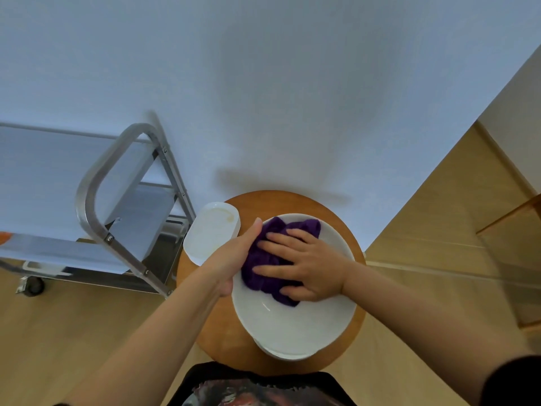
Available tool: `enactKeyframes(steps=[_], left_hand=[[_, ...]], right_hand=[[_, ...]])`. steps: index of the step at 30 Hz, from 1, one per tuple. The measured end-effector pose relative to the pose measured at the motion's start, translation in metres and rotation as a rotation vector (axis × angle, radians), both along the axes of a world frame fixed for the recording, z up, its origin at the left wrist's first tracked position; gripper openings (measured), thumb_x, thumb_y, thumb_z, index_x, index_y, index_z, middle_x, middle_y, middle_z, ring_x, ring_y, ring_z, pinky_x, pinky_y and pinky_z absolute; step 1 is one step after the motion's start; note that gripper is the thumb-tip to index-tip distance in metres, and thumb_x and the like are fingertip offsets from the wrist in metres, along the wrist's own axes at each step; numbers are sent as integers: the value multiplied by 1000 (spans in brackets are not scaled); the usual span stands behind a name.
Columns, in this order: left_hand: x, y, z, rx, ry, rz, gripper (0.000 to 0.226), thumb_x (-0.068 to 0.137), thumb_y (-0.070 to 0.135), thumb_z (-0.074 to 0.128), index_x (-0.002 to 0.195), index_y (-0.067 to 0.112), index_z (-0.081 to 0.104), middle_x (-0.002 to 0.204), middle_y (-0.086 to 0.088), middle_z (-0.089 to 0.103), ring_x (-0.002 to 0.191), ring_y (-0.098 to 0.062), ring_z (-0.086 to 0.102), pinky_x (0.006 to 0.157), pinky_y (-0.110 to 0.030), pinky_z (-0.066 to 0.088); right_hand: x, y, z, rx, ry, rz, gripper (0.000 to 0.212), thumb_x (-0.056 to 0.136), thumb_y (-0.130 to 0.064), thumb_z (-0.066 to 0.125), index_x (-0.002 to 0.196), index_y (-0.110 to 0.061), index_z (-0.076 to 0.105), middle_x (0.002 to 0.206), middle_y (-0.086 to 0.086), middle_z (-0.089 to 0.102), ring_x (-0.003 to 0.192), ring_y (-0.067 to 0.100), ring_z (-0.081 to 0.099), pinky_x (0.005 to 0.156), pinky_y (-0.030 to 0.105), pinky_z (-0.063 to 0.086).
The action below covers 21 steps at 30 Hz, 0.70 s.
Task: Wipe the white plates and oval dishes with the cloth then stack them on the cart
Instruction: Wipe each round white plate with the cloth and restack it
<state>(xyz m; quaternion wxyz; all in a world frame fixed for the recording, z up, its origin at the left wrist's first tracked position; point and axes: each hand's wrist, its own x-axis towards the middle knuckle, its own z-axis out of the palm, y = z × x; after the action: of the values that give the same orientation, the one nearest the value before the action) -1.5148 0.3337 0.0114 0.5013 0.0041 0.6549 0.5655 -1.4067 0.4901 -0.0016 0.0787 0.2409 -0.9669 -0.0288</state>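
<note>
white plate [295, 320] sits on round wooden surface [292, 203], atop another dish. right hand [307, 266] flat, fingers straight, pressing purple cloth [263, 259] into plate. left hand [234, 256] grips plate's left rim. oval dish [209, 235] just beside, left. cart [96, 197] further left.

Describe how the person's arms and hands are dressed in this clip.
Both forearms are bare, as are the left hand and right hand: no gloves, rings or watch visible. A dark sleeve covers the right upper arm at the frame's corner. The fingers are uncovered.
</note>
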Motion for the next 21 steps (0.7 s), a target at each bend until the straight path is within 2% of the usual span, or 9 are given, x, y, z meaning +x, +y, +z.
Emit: enactKeyframes(steps=[5, 7, 10, 12, 14, 18, 19, 20, 21], left_hand=[[0, 1, 11, 88, 74, 130, 49, 86, 67, 44, 102, 27, 67, 103, -12, 71, 99, -33, 65, 90, -51, 52], [0, 1, 17, 82, 139, 225, 46, 87, 67, 41, 100, 28, 62, 103, -11, 69, 98, -32, 64, 90, -53, 52], [-2, 5, 21, 110, 228, 307, 39, 89, 66, 38, 92, 34, 59, 96, -7, 69, 93, -27, 65, 77, -43, 56], [0, 8, 22, 132, 234, 365, 37, 88, 66, 40, 86, 36, 60, 84, -1, 71, 86, -24, 66, 68, -37, 55], [6, 14, 21, 122, 211, 415, 36, 86, 67, 42, 78, 36, 59, 79, 2, 70, 85, -24, 65, 73, -41, 56], [18, 22, 17, 114, 114, 488, 41, 84, 68, 47, 84, 29, 60, 76, -2, 73, 85, -23, 67, 78, -41, 57], [19, 21, 17, 127, 63, 504, 44, 83, 69, 49, 87, 26, 62, 72, 0, 74, 84, -23, 69, 77, -39, 58], [20, 21, 17, 137, 20, 521, 46, 82, 69, 51, 89, 24, 62, 69, 1, 73, 83, -24, 69, 73, -38, 58], [20, 20, 17, 138, -13, 539, 47, 81, 68, 52, 88, 23, 60, 68, -1, 73, 81, -24, 69, 69, -37, 58]], right_hand=[[6, 9, -4, -151, 17, -468, 57, 90, -48, 36, 141, -24, 42, 149, 13, 37, 138, 34, 31, 112, 43, 13], [15, 1, -14, -215, -24, -666, 63, 90, -53, 28, 147, -26, 26, 155, 9, 19, 143, 31, 21, 114, 37, 1], [27, -30, -32, -351, -92, -869, 69, 84, -66, 5, 142, -37, -17, 151, -3, -19, 143, 17, -17, 110, 30, -20], [30, -60, -36, -491, -84, -941, 67, 80, -69, -1, 135, -41, -28, 147, -8, -27, 139, 11, -25, 106, 26, -26], [28, -87, -32, -671, -79, -985, 66, 78, -70, 1, 133, -45, -28, 145, -13, -28, 137, 5, -25, 103, 22, -27], [25, -116, -19, -869, -61, -897, 79, 75, -63, 33, 135, -53, -17, 150, -23, -10, 137, -3, -10, 106, 21, -16], [26, -117, -14, -833, -53, -862, 87, 73, -57, 49, 140, -51, -7, 153, -20, 6, 141, 1, 5, 110, 24, -7], [28, -114, -11, -738, 6, -838, 95, 69, -48, 66, 145, -43, 10, 151, -12, 28, 139, 9, 27, 112, 30, 12], [28, -109, -8, -654, 90, -805, 95, 63, -37, 79, 144, -29, 31, 140, -2, 50, 126, 18, 50, 103, 35, 35]])
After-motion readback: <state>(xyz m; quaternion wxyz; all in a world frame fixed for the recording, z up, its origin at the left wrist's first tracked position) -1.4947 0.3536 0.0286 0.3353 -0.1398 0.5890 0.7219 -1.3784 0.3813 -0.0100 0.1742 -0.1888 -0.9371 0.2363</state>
